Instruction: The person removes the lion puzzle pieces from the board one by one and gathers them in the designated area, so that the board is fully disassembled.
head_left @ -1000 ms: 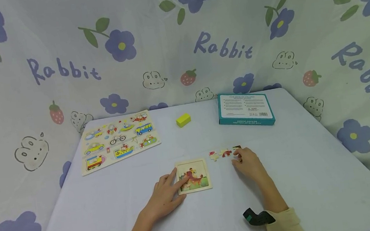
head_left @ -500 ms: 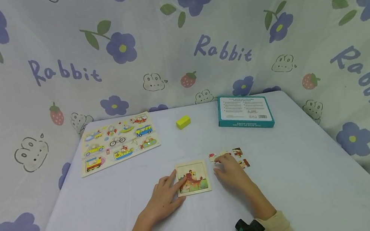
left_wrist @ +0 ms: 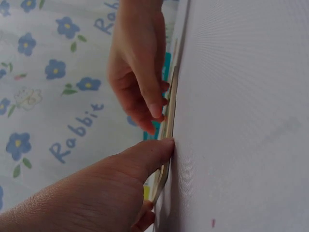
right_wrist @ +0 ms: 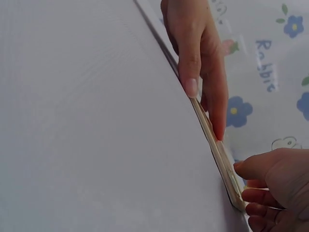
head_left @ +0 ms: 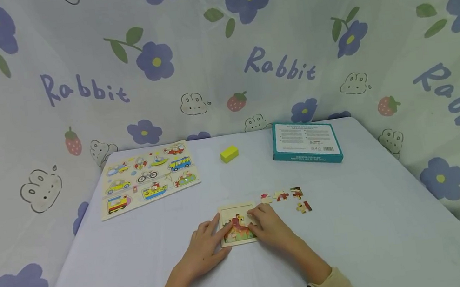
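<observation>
Both hands are on the small puzzle tray point(head_left: 238, 224), which sits flat on the tabletop point(head_left: 370, 231) near the front edge, about centre. The left hand point(head_left: 202, 249) lies mostly flat beside and on the tray's left edge, fingers point(head_left: 213, 224) fairly straight and resting on it, thumb against the near side. The right hand point(head_left: 270, 228) comes in from the right with its fingers bent down over the tray's upper right part. Can't tell whether it's pinching a piece underneath, the fingers hide that spot. The wrist views show the tray edge-on with fingertips from both sides touching it.

Just past the tray, to the right, there are loose pieces point(head_left: 282, 196) in a short row, plus one more piece point(head_left: 303, 207) lying a bit nearer and further right, apart from the hands.

Further back: a big vehicle puzzle board point(head_left: 149, 176) on the left, a yellow block point(head_left: 229, 154) around the middle, and a teal box point(head_left: 306, 142) on the right, all well apart from each other. Behind everything hangs a curtain point(head_left: 78, 61) with flowers, strawberries and "Rabbit" written on it.
</observation>
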`<state>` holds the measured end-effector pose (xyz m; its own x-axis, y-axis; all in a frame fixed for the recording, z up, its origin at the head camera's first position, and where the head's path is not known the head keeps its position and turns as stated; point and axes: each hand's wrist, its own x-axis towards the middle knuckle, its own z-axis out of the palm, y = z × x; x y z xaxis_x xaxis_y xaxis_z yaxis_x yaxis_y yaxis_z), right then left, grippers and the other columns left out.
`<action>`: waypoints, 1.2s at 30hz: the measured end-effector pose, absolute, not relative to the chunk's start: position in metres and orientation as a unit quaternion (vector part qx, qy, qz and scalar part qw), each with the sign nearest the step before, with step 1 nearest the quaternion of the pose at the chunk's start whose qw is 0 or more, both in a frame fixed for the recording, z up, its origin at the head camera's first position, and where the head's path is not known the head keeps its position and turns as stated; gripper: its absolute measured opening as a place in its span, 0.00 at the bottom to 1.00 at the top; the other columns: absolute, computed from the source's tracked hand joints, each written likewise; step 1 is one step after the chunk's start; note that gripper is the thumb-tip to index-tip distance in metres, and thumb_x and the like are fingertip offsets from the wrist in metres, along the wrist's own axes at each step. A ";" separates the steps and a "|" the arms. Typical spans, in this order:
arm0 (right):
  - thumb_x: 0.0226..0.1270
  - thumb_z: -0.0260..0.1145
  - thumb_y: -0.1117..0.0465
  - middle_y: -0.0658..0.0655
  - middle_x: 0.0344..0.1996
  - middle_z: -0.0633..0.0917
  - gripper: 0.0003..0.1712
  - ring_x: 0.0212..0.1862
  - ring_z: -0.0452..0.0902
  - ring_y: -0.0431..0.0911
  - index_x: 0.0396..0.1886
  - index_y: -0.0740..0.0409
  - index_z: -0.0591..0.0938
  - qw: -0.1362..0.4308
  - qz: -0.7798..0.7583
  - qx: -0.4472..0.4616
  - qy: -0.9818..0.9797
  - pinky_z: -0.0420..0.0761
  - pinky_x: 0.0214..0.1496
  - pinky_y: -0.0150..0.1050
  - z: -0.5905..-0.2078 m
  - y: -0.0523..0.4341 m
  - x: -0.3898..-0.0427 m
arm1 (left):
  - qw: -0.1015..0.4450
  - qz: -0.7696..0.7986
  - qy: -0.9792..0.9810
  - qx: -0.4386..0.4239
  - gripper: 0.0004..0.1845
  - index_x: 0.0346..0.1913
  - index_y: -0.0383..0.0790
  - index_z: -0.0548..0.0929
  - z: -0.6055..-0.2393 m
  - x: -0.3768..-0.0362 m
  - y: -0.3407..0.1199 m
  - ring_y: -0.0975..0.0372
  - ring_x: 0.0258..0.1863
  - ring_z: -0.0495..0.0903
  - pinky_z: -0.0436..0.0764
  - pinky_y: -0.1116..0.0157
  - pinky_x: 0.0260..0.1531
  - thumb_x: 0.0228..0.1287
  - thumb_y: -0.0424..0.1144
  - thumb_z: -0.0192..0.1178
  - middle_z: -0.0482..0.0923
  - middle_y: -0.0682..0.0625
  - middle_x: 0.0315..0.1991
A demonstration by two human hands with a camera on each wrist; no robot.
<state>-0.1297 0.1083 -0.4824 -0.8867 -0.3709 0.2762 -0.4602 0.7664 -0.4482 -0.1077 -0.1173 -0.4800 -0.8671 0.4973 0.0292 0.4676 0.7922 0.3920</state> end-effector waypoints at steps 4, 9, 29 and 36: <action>0.56 0.64 0.54 0.52 0.38 0.74 0.24 0.39 0.67 0.41 0.50 0.61 0.75 0.064 0.254 0.207 -0.943 0.71 0.41 0.36 -0.483 0.103 -0.129 | 0.034 0.198 0.945 0.257 0.31 0.65 0.61 0.61 -0.480 -0.107 -0.117 0.54 0.60 0.55 0.61 0.52 0.49 0.57 0.56 0.54 0.48 0.47 0.69; 0.58 0.62 0.52 0.50 0.33 0.73 0.25 0.33 0.63 0.39 0.52 0.61 0.75 0.077 0.227 0.225 -0.944 0.67 0.34 0.31 -0.486 0.098 -0.130 | 0.026 0.193 0.946 0.260 0.31 0.65 0.61 0.61 -0.481 -0.107 -0.118 0.54 0.60 0.55 0.62 0.52 0.49 0.57 0.56 0.54 0.48 0.47 0.69; 0.56 0.64 0.53 0.45 0.29 0.72 0.16 0.32 0.60 0.38 0.43 0.54 0.81 0.066 0.250 0.230 -0.938 0.64 0.32 0.28 -0.486 0.096 -0.134 | 0.036 0.186 0.945 0.265 0.30 0.64 0.62 0.60 -0.479 -0.108 -0.118 0.53 0.60 0.55 0.62 0.51 0.48 0.58 0.56 0.53 0.47 0.46 0.69; 0.55 0.65 0.55 0.46 0.28 0.71 0.15 0.32 0.59 0.38 0.41 0.54 0.78 0.066 0.273 0.229 -0.932 0.64 0.32 0.29 -0.486 0.096 -0.133 | 0.038 0.193 0.944 0.264 0.30 0.64 0.63 0.60 -0.480 -0.108 -0.118 0.53 0.60 0.55 0.61 0.51 0.48 0.58 0.56 0.53 0.47 0.47 0.69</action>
<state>-0.1332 0.0961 -0.4861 -0.8861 -0.3913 0.2485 -0.4635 0.7455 -0.4790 -0.1085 -0.1182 -0.4797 -0.8573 0.5138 0.0307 0.4849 0.7860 0.3835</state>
